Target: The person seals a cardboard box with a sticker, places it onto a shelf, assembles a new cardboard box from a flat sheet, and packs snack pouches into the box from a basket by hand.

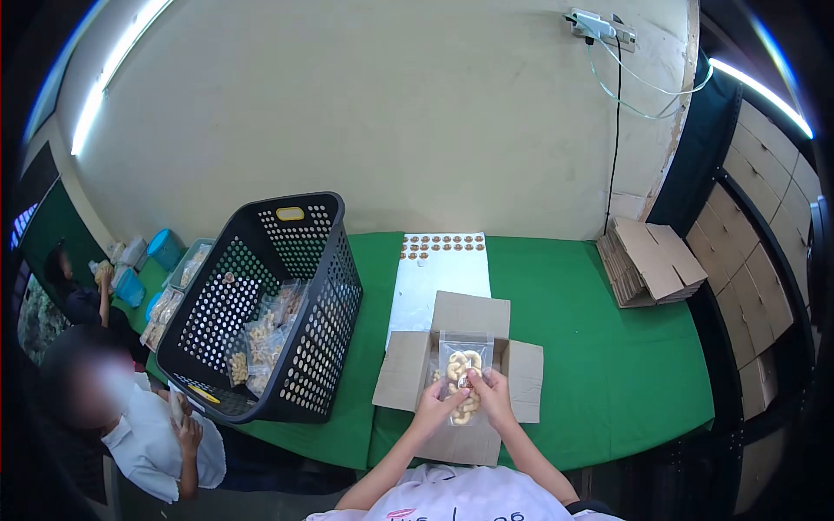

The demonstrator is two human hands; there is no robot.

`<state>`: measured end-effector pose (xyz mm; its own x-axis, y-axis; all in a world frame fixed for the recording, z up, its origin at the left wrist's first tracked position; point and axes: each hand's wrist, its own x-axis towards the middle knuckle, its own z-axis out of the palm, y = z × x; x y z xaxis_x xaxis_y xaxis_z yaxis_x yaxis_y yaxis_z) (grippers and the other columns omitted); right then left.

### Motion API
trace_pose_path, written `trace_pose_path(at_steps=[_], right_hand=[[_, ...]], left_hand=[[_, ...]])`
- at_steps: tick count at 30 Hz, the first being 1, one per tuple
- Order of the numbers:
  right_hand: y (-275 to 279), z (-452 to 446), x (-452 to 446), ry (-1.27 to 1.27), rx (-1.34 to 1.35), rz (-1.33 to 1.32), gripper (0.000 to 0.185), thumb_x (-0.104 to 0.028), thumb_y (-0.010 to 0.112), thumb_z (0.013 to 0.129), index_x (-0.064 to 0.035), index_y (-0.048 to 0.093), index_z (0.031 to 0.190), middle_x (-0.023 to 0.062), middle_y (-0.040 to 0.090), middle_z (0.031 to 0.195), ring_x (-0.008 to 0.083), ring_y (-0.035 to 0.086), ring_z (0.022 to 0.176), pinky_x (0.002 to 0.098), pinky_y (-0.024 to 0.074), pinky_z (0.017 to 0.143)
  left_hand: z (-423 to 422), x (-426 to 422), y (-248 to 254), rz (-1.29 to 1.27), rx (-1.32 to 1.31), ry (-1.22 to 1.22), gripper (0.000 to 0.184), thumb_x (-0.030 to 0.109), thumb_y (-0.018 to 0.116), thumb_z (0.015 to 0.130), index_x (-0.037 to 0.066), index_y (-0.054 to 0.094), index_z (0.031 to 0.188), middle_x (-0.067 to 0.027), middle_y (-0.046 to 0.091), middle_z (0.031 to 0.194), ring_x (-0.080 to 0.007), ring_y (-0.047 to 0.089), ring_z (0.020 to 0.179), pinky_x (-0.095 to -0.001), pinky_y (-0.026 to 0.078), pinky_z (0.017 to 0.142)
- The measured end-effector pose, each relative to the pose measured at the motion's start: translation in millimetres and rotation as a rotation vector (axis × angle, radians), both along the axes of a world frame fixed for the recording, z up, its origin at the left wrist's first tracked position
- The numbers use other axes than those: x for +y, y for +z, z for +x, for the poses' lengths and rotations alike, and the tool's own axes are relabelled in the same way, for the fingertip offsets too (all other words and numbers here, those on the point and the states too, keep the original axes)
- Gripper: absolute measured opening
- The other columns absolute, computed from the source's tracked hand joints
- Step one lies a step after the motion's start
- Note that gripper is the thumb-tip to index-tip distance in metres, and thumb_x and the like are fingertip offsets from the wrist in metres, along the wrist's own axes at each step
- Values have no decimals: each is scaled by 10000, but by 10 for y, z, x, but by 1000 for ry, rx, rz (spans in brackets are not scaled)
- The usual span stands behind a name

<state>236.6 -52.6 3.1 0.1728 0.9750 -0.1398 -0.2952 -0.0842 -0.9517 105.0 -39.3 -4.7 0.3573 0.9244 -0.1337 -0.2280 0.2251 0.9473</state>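
Note:
Both my hands hold a clear plastic bag of pale cashew-like nuts (460, 365) above an open cardboard box (400, 370). My left hand (433, 408) grips the bag's left side, and my right hand (493, 398) grips its right side, with the thumbs close together on the front near a small brown sticker. The box's flaps are spread outward, and its inside is mostly hidden by the bag and hands. Behind it lies a white sheet (434, 291) with rows of small round brown stickers (447, 246) at its far end.
A black perforated basket (317, 347) with several filled bags (265, 339) stands at the left. Flattened cardboard boxes (656, 260) are stacked at the back right of the green table (608, 365). Two people are at the far left, one in a white shirt (148, 434).

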Motion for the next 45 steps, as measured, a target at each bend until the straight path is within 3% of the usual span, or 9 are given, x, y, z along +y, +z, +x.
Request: trace_pose_path(at_steps=[5,11,23,26,32,41,44,45], right_hand=[[31,5,4,24,119,-56,218,-206,578,873,-6,578,961,16,611,844,63,558,758,214,452,654],[-93,-18,-24,44,-56,55,225,-189,563,881,11,575,982,29,616,858,69,567,752,229,467,665],[-165,32,44,58,146,-11,256,-238,549,891,6,585,958,32,625,854,73,574,762,230,468,672],[-180,76,85,2,240,-165,249,-228,562,883,3,582,973,31,626,859,78,581,798,236,479,698],[-108,67,40,104,7,-1,242,-191,600,855,13,580,985,48,636,880,91,599,791,235,490,702],[-231,103,66,162,88,-131,229,-171,570,872,15,571,1006,52,629,906,91,593,810,236,481,722],[-165,114,58,168,203,-166,262,-165,601,851,13,555,1038,46,620,934,91,588,827,234,475,741],[-146,91,44,167,132,-120,273,-156,615,840,13,551,1045,45,618,940,92,588,828,235,476,740]], left_hand=[[-55,-1,9,-54,-30,12,307,170,618,841,-13,550,1079,-43,615,956,-79,581,844,-221,474,729],[-6,40,8,-4,28,48,259,188,575,873,-19,591,1029,-48,633,920,-75,591,802,-212,483,686],[-19,140,-63,-5,45,-11,295,252,576,876,-4,596,1022,-32,630,898,-63,576,780,-197,463,668],[-24,139,-144,-55,39,5,301,252,584,871,-10,591,1020,-33,627,906,-63,574,781,-198,460,674],[-48,116,-103,-9,89,-37,332,255,588,867,-23,572,1048,-52,625,926,-77,584,823,-208,464,706],[-93,107,-90,-29,29,-38,308,240,579,873,-16,578,1044,-48,623,934,-77,580,830,-206,464,709],[-104,117,-140,-88,18,-1,301,242,583,870,-14,585,1029,-45,622,920,-70,572,810,-202,460,690],[-114,125,-140,-81,30,1,295,243,585,869,-13,591,1016,-43,623,909,-65,569,796,-200,457,676]])
